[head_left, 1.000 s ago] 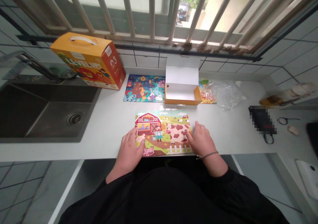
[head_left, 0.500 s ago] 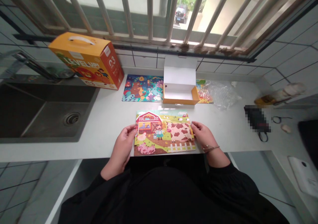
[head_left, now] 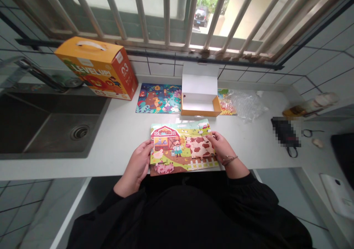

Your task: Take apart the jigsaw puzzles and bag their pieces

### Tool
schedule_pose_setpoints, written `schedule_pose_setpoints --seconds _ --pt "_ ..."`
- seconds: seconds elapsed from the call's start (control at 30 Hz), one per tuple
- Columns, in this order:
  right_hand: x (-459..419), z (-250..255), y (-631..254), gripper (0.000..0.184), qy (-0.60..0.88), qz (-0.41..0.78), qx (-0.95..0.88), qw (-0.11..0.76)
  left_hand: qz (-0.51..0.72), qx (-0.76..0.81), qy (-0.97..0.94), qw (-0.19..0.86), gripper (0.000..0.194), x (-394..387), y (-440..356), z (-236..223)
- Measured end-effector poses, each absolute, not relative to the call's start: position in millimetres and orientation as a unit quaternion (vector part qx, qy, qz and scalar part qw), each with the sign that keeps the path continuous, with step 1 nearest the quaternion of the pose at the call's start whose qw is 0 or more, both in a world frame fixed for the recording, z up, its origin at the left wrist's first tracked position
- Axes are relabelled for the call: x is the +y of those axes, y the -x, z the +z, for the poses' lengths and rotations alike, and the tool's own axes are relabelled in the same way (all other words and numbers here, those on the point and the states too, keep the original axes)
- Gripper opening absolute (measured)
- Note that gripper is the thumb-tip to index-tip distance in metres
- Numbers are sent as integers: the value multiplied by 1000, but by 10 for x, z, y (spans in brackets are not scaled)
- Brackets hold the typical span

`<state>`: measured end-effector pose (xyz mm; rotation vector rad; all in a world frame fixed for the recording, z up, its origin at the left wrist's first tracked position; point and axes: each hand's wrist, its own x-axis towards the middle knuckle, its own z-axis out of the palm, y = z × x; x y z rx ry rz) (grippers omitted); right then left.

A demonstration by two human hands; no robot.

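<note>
A farm-picture jigsaw puzzle [head_left: 177, 157], with a red barn, a farmer and a brown-spotted cow, lies at the counter's front edge. Its surface looks bent, and seams gap near the pink pig at lower left. My left hand [head_left: 139, 162] grips its left edge, thumb on top and fingers partly hidden. At the opposite edge, my right hand [head_left: 222, 147] pinches the puzzle beside the cow, its thumb over the picture. Behind it stands an open box [head_left: 201, 112] with a white inside and orange sides. A dark blue animal puzzle [head_left: 159, 98] lies left of that box.
Crumpled clear plastic [head_left: 250, 105] partly covers another colourful picture [head_left: 228, 110] right of the box. A large orange carton [head_left: 94, 70] stands at the back left, beside the dark sink [head_left: 94, 131]. On the right lie a pixelated dark object [head_left: 286, 131] and a bottle [head_left: 312, 105].
My right hand has moved slightly left and in over the puzzle's right edge. The puzzle's right side has risen and bent, and a gap has opened near the pig.
</note>
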<state>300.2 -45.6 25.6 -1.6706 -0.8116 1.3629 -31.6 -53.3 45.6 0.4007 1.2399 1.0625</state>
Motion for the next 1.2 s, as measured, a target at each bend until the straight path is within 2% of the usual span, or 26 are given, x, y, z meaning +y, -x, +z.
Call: schedule_pose_setpoints --seconds 0.17,0.5,0.7,0.93,1.07,1.2 --pt "-406 314 -2957 48 636 585 -296 408 440 503 -191 719 47 -481 299 357" --pt "-373 421 -2856 60 569 627 -309 432 451 481 -197 726 53 -402 362 387" --pt "-347 452 -2848 57 525 622 -341 470 472 484 -208 707 54 -386 390 415" --pt "-266 561 -2988 60 540 586 -343 498 483 454 -274 696 60 -176 185 449" --pt "-180 658 -3161 60 543 568 -334 520 482 416 -316 704 66 58 4 500" --pt "133 749 -3403 59 545 531 -355 543 495 385 -348 697 64 497 -272 601"
